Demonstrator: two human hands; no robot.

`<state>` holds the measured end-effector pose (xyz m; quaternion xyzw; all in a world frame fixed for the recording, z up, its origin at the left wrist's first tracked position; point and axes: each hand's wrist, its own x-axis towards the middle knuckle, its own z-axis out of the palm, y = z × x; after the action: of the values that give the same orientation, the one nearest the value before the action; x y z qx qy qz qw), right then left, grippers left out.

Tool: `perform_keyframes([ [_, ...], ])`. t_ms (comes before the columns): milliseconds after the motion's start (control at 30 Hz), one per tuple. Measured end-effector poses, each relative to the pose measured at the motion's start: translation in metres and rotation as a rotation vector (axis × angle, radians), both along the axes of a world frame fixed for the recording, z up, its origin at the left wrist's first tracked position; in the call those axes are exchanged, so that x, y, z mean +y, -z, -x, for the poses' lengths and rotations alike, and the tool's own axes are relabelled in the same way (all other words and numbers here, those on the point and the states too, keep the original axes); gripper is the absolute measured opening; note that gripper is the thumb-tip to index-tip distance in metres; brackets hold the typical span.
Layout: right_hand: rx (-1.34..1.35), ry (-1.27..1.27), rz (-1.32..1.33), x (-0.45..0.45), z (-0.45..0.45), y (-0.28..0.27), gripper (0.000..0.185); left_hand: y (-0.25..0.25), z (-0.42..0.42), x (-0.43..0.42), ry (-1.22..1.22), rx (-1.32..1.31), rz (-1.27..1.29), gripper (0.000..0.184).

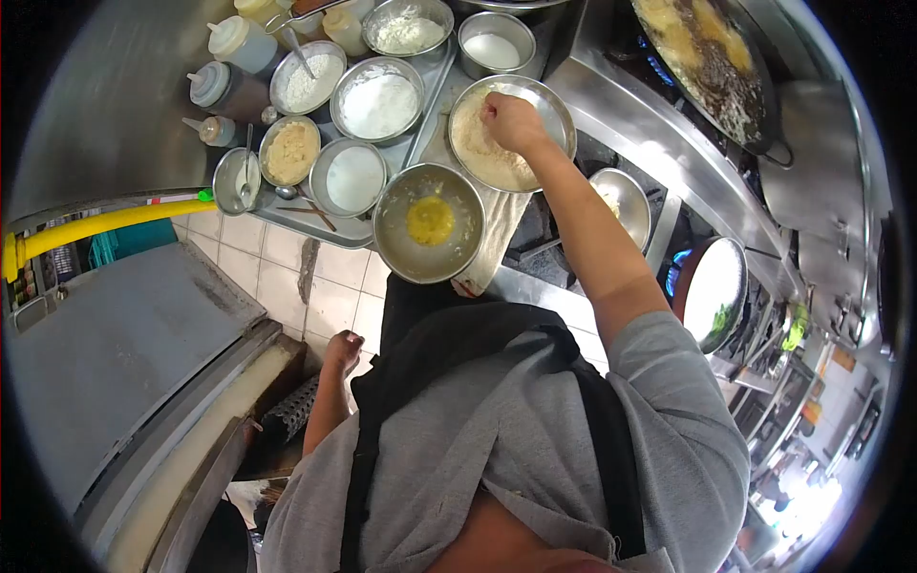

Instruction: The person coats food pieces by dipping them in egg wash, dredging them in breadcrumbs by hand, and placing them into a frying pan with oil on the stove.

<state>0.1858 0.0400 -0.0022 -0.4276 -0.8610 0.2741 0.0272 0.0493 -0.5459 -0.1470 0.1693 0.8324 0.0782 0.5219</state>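
My right hand [513, 122] is over a wide metal bowl [565, 113] of pale beige crumbs [478, 143], its fingers curled together against them. Whatever lies inside those fingers is hidden. At my left side, low beside the apron, hangs my left hand [346, 350], fingers curled in with nothing visible in them. A metal bowl [390, 239] with yellow beaten egg [430, 221] stands at the counter edge nearest me, just left of the crumbs. Under these two bowls lies a cloth [501, 229].
Bowls of white powder [380, 103] crowd a metal tray [330, 227] at left, with squeeze bottles [239, 46] behind. On the right, food fries in a large pan of oil [702, 67]. Nearer, a pan [714, 291] sits by a lit flame. A yellow pipe [105, 229] runs left.
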Motion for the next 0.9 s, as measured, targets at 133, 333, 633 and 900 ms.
perform_keyframes([
  [133,0.01,0.008,-0.037,-0.008,-0.001,0.004,0.019,0.006,0.001,0.007,0.02,0.008,-0.003,0.031],
  [333,-0.048,-0.096,0.027,0.002,-0.014,-0.012,0.032,0.029,0.005,0.003,0.153,-0.026,-0.121,0.031],
  [633,-0.382,-0.131,-0.009,-0.027,-0.059,-0.047,0.051,0.003,-0.004,0.025,0.015,0.013,0.004,0.03],
  [900,0.057,0.067,-0.053,-0.002,-0.047,-0.031,0.038,0.0,-0.005,0.02,0.012,-0.009,-0.002,0.03],
])
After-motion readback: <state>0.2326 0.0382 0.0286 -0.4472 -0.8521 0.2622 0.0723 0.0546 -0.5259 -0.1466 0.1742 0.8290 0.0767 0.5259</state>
